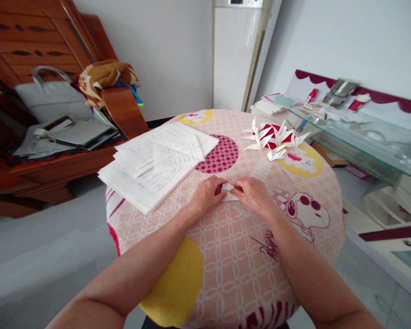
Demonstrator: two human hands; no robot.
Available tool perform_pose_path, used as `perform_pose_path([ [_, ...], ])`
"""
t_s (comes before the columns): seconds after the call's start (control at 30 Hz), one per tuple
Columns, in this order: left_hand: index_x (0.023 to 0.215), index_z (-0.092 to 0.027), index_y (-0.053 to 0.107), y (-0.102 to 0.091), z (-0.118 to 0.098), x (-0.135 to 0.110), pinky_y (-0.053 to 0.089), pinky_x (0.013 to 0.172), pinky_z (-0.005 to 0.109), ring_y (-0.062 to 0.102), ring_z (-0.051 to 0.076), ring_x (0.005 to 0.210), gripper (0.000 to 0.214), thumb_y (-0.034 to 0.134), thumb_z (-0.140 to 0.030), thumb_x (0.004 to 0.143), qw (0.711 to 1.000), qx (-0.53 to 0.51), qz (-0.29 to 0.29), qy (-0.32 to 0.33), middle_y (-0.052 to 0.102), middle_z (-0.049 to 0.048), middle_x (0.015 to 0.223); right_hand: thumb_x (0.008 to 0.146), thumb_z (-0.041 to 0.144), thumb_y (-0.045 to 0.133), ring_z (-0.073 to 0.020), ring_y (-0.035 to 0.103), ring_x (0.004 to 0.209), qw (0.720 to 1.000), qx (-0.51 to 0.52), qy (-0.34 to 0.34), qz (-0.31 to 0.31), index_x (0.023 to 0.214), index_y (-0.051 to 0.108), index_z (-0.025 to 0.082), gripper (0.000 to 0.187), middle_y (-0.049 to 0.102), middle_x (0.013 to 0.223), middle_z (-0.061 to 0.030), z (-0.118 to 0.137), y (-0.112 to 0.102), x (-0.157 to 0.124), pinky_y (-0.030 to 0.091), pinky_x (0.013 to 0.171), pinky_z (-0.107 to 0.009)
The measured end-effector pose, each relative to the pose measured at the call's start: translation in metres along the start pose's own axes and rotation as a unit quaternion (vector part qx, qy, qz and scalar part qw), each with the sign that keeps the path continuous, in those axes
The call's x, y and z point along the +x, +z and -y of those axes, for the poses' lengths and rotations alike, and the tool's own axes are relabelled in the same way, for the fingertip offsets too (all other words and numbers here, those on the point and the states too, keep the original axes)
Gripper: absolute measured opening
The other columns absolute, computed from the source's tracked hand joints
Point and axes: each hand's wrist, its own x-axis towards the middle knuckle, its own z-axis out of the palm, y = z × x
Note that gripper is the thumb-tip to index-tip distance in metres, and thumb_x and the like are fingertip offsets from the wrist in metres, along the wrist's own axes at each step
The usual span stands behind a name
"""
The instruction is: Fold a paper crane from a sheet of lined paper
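My left hand [207,194] and right hand [255,194] pinch the folded paper [230,192] on the surface [226,256]; align edges, I judge, before creasing.

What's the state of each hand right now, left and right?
Left hand: closed, pinching the left end of the small folded white paper on the table.
Right hand: closed, pinching the right end of that paper.

Stack of printed sheets [154,169], folded paper cranes [276,139], grey bag [51,98], glass shelf [363,132]
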Motion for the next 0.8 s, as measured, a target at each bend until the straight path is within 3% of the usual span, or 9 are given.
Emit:
perform_pose_path([
  [0.5,0.115,-0.013,0.071,-0.001,-0.001,0.000,0.047,0.069,0.027,0.056,0.013,0.067,0.040,0.063,-0.011,0.076,1.000,-0.004,0.006,-0.009,0.062,0.0018,0.080,0.092,0.030,0.062,-0.0190,0.062,0.076,1.000,0.011,0.002,-0.004,0.076,0.069,0.017,0.022,0.071,0.081,-0.0070,0.000,-0.001,0.000,0.033,0.065,-0.029],
  [0.8,0.113,-0.016,0.070,0.002,0.004,0.000,0.049,0.068,0.026,0.057,0.012,0.066,0.039,0.063,-0.013,0.075,1.000,-0.014,-0.017,-0.013,0.066,0.0022,0.083,0.087,0.029,0.064,-0.0120,0.049,0.059,0.987,0.158,0.025,-0.006,0.068,0.071,0.017,0.024,0.060,0.061,0.0004,-0.010,-0.004,0.003,0.027,0.057,-0.027],
])
